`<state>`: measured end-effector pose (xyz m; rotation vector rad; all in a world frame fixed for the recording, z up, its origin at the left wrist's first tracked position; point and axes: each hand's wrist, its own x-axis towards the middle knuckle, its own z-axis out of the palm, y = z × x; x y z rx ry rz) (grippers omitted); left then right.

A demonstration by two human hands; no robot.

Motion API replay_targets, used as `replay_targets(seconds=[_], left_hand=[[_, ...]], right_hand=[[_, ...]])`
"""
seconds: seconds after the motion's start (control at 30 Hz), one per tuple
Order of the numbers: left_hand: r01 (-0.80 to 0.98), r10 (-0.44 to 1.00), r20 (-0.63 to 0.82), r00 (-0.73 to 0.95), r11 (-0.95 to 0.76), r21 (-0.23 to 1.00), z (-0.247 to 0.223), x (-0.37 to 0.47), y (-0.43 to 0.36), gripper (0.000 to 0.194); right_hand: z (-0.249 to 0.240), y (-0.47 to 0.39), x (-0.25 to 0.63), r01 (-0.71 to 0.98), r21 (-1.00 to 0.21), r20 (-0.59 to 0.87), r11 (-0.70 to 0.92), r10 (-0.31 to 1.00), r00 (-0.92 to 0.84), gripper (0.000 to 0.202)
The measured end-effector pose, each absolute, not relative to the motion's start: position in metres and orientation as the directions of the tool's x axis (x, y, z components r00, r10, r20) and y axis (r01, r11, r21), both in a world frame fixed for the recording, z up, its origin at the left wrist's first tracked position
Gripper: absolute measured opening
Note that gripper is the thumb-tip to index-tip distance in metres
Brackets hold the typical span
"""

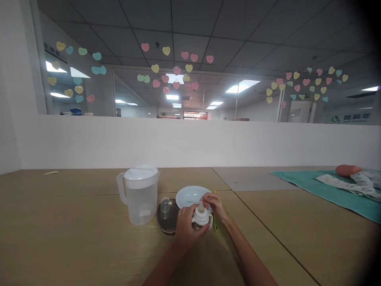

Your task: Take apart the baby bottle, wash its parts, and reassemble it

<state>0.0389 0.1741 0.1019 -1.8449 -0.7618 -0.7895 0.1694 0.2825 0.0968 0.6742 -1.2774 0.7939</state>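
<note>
A white bottle top [201,217] with side handles and a clear teat is gripped by my left hand [187,227], whose thumb and fingers wrap round its left side. The fingers of my right hand [214,203] are pinched close together at the upper right of the teat; what they hold, if anything, is too small to make out. Behind the hands lies a pale blue-white bowl [188,193]. Left of it, a dark metal tray [162,226] holds a clear dome-shaped cap [165,205]. A green-handled brush or utensil [216,225] lies beside my right hand, partly hidden.
A lidded clear pitcher [143,198] with liquid stands on the wooden table [74,238] at the left. At the far right, a teal cloth [333,190] bears patterned fabric [342,186] and a reddish object [347,170]. A white wall [178,143] rises behind.
</note>
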Motion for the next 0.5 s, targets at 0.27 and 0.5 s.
replay_targets(seconds=[0.27, 0.5], left_hand=[[0.787, 0.141, 0.797, 0.587, -0.330, -0.521, 0.1017, 0.0366, 0.1772, 0.057], [0.800, 0.174, 0.808, 0.563, -0.358, -0.481, 0.1021, 0.0355, 0.1792, 0.060]], right_hand=[[0.0983, 0.2835, 0.1693, -0.856, -0.021, 0.969, 0.516, 0.222, 0.110, 0.026], [0.0989, 0.2840, 0.1692, -0.856, 0.005, 0.970, 0.517, 0.206, 0.130, 0.024]])
